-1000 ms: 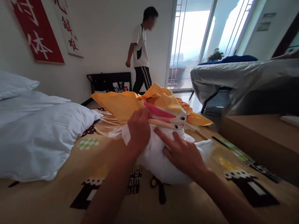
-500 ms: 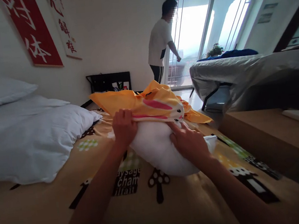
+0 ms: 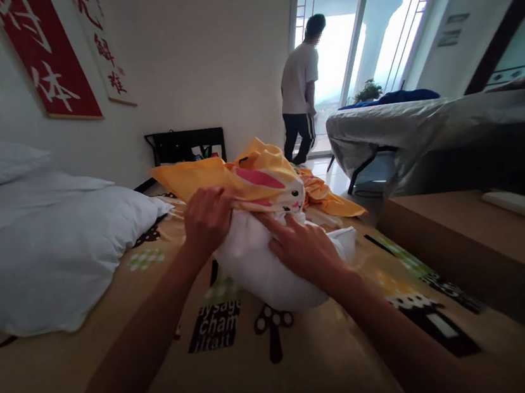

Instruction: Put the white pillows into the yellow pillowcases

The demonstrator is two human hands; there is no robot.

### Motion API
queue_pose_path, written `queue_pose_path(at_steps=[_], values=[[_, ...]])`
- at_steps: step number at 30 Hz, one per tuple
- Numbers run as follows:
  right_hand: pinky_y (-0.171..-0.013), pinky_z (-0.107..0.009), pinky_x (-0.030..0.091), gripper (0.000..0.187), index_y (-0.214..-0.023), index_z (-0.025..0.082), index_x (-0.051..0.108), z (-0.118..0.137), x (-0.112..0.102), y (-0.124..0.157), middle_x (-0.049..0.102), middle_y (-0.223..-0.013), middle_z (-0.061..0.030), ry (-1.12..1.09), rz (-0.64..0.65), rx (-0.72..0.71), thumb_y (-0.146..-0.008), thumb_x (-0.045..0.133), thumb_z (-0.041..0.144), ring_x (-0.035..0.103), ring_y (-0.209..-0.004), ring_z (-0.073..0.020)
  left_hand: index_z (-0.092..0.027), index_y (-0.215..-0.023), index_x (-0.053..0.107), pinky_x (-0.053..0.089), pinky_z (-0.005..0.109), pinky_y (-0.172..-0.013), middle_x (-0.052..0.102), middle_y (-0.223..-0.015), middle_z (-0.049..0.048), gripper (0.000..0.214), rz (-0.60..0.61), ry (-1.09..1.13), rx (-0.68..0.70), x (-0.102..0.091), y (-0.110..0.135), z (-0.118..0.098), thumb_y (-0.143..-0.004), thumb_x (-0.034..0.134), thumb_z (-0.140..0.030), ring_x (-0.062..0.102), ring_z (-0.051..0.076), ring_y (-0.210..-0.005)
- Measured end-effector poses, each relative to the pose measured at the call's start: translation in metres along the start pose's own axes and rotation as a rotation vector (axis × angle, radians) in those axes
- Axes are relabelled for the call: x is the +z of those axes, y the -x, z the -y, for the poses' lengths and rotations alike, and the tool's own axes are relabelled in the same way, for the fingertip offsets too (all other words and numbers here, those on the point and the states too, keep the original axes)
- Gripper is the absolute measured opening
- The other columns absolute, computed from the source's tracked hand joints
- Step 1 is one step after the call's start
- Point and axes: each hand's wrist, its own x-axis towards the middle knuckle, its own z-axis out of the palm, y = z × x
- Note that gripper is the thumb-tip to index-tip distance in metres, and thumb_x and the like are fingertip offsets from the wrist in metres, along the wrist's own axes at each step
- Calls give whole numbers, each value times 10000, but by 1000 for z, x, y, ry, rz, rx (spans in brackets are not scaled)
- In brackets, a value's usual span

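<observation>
A white pillow (image 3: 257, 273) lies on the printed tan bedsheet (image 3: 118, 342), its far end inside a yellow pillowcase (image 3: 222, 176) with a pink-eared rabbit print. My left hand (image 3: 205, 219) is closed, gripping the pillowcase's open edge at the pillow's left side. My right hand (image 3: 300, 249) rests on top of the white pillow just below the rabbit face, fingers bent and pressing into it at the case's edge. Most of the pillow's near half is bare.
A white duvet (image 3: 49, 254) and pillows lie at the left. A wooden ledge (image 3: 462, 229) runs along the right, with a grey-covered bed (image 3: 417, 133) behind. A person (image 3: 300, 90) in a white shirt stands by the glass doors. A black bench (image 3: 184, 145) stands against the wall.
Both hands and the pillow have shifted slightly left and nearer. My right hand slid up to the case's edge. The person walked from the wall towards the glass doors.
</observation>
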Motion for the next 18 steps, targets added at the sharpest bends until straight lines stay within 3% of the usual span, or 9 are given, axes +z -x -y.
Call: queue_pose_path(at_steps=[3, 5, 9, 13, 15, 18], values=[[-601, -326, 473, 560, -1472, 391, 264, 14, -4, -8, 601, -1038, -80, -13, -48, -81, -931, 383, 307, 658, -754, -240, -161, -959, 569, 418, 283, -645, 617, -801, 57, 103, 49, -15, 103, -7, -10, 3, -891, 504, -118, 552, 176, -736], [-585, -310, 463, 477, -1405, 359, 385, 21, -5, -15, 607, -989, -76, -35, -70, -115, -931, 376, 300, 650, -737, -229, -174, -909, 542, 392, 274, -612, 592, -742, 32, 81, 65, 7, 130, -14, -7, 0, -886, 503, -107, 527, 163, -688], [-587, -303, 459, 319, -1181, 306, 577, 29, 7, -27, 619, -1014, -80, -66, -79, -192, -925, 387, 290, 640, -745, -222, -188, -862, 488, 405, 266, -626, 585, -728, 24, 134, 91, 60, 21, -28, 22, -13, -850, 481, -55, 534, 156, -674], [-620, -303, 461, 294, -1065, 253, 640, 38, 27, -22, 603, -1075, -116, -49, -97, -260, -925, 381, 254, 622, -811, -223, -188, -958, 511, 451, 286, -649, 638, -783, 43, 217, 207, 65, -88, -41, 64, -19, -798, 516, -43, 582, 180, -692], [-667, -322, 469, 304, -1147, 298, 623, 41, 34, -9, 596, -1097, -110, -75, -144, -372, -905, 440, 281, 605, -869, -234, -195, -970, 517, 457, 291, -628, 631, -727, 31, 255, 226, 49, -118, -51, 87, -15, -773, 508, -33, 590, 186, -652], [-727, -349, 470, 480, -1387, 375, 444, 34, 39, 22, 588, -1150, -101, -155, -261, -593, -910, 493, 380, 582, -931, -236, -209, -873, 524, 444, 281, -560, 613, -641, 17, 169, 237, -8, -150, -73, 126, -4, -773, 524, -73, 589, 181, -565]])
